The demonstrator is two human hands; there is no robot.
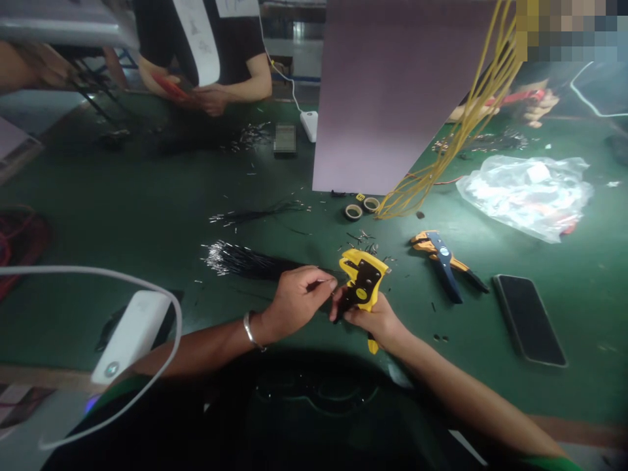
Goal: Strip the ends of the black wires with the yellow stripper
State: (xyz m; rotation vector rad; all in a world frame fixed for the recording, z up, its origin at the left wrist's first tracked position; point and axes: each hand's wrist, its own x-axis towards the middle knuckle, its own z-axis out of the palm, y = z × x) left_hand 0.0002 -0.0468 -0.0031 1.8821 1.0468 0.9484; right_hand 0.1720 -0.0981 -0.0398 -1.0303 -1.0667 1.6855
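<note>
No readable text; round label (362, 294) on yellow tool (378, 269) possibly lettered, too small.

light: uneven | bench (589, 294): brighter right of right grip (381, 319), dimmer left | glare: clear plastic bag (527, 196), beyond-right | blur: co-worker's forearm (24, 69), far beyond-left | pixelation: mosaic patch (574, 29), far beyond-right

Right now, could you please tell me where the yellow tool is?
In the head view, the yellow tool is just right of centre, held in the right hand, left of the orange and blue tool on the green table.
</note>
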